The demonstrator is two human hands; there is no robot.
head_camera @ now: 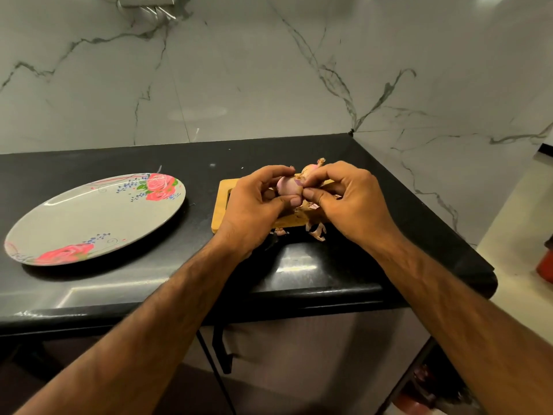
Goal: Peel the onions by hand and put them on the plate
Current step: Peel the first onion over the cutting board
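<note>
A small pinkish onion is held above the wooden cutting board. My left hand grips it from the left, thumb under it. My right hand pinches its skin at the right side between thumb and fingers. Behind the hands another onion with a dry stalk shows on the board, partly hidden. Torn skins lie at the board's front edge. The oval floral plate lies to the left with nothing on it.
The black counter ends in a front edge close to me and a right edge past the board. A marble wall stands behind. A red object sits on the floor at the far right.
</note>
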